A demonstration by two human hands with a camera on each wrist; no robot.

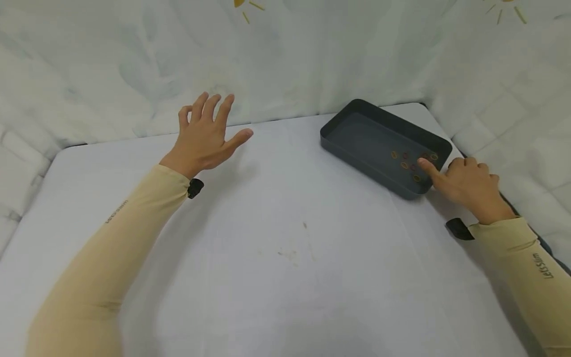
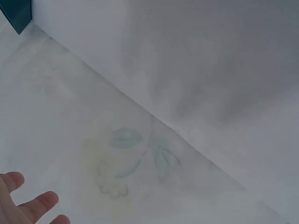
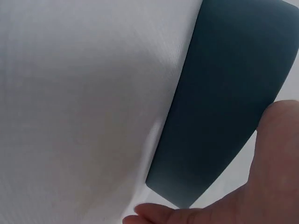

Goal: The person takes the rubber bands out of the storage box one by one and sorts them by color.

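Head view, left hand: the left hand [image 1: 202, 136] is raised above the far left part of the table [image 1: 276, 238], fingers spread and nearly straight, thumb out to the side. It holds nothing and touches nothing.
Head view, right hand: the right hand [image 1: 468, 186] sits at the near right corner of the tray [image 1: 352, 148]. Its forefinger is stretched out over the rim into the tray; the other fingers are curled under. I cannot tell whether the fingertip touches anything.
Head view, tray: dark, shallow and rectangular, set at an angle on the far right of the table, close to the cloth [image 1: 134, 64] hanging behind.
Head view, rings: several small rings [image 1: 412, 161], yellowish and reddish, lie scattered on the tray floor near its right end, just beside the forefinger tip.
Head view, sleeves: both arms wear pale tan sleeves, each with a black strap at the wrist.
Left wrist view, hand: only three fingertips [image 2: 42, 201] show in the lower left corner, held apart, holding nothing.
Left wrist view, surroundings: the cloth [image 2: 117, 158] with a faded leaf pattern meets the table [image 2: 224, 70]; a dark corner of the tray [image 2: 16, 11] shows at top left.
Right wrist view, tray: its dark outer wall [image 3: 219, 102] stands on the table [image 3: 79, 102].
Right wrist view, hand: blurred parts of the right hand [image 3: 271, 172] fill the lower right, against the tray corner; its grip cannot be told here.
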